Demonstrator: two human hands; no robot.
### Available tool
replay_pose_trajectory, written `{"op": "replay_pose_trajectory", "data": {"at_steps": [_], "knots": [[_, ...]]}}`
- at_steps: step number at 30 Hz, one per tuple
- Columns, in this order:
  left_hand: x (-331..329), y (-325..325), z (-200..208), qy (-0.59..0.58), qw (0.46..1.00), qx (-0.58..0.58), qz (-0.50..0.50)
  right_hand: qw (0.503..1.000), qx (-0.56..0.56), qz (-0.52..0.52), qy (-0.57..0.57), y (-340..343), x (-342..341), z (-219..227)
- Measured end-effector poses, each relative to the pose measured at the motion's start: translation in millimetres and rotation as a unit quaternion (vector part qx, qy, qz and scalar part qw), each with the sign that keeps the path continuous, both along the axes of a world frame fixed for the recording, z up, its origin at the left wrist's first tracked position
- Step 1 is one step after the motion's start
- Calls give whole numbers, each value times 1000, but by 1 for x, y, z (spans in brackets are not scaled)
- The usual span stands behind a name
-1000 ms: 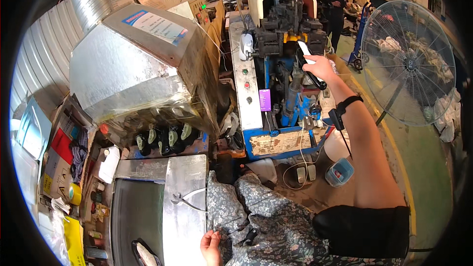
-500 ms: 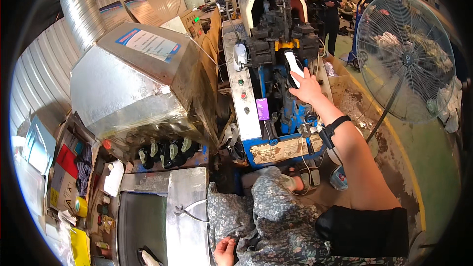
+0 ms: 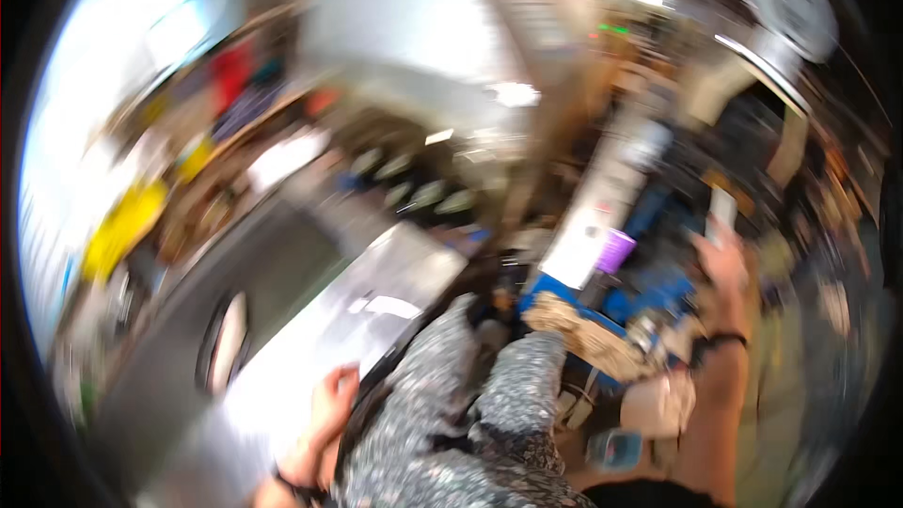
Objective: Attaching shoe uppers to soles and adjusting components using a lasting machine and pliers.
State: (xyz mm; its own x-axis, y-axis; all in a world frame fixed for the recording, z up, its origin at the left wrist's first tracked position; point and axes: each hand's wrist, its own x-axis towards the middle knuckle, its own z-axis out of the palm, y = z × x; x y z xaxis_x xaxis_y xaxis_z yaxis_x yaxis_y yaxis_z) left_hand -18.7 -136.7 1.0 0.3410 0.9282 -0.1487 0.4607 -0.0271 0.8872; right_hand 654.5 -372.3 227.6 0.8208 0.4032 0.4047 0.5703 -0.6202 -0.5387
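Note:
The whole view is smeared by motion. At the right, my right hand [image 3: 724,268] is on a narrow white shoe-shaped piece [image 3: 721,207] in the dark machine [image 3: 673,198]. Its fingers seem closed round the near end, though blur hides the exact grip. My left hand [image 3: 336,400] hovers by the edge of a pale metal plate [image 3: 329,329], fingers curled and nothing visible in them. Left of the plate, on a dark belt-like surface [image 3: 292,254], lies a long whitish piece with a dark rim [image 3: 228,343], resembling a shoe.
A metal hood [image 3: 404,19] stands over a row of several dark shoe-like things with pale tops [image 3: 428,196]. A purple box-like thing [image 3: 615,251] is on the machine's white panel [image 3: 588,226]. A small bluish tub [image 3: 616,450] sits low on the right. Clutter with a yellow item [image 3: 127,226] fills the left.
The view has swung left and tilted, so the machine now appears farther right. My left hand has come up from my lap towards the metal plate. My right hand stays at the white piece.

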Motion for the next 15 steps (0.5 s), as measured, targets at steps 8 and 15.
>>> {"op": "replay_pose_trajectory", "data": {"at_steps": [8,15], "knots": [[-249,89,-21,373,839,234,321,976,-201,7,-83,15,150,-36],[-301,150,-19,319,884,-60,336,829,-332,23,-449,68,28,-24]]}}
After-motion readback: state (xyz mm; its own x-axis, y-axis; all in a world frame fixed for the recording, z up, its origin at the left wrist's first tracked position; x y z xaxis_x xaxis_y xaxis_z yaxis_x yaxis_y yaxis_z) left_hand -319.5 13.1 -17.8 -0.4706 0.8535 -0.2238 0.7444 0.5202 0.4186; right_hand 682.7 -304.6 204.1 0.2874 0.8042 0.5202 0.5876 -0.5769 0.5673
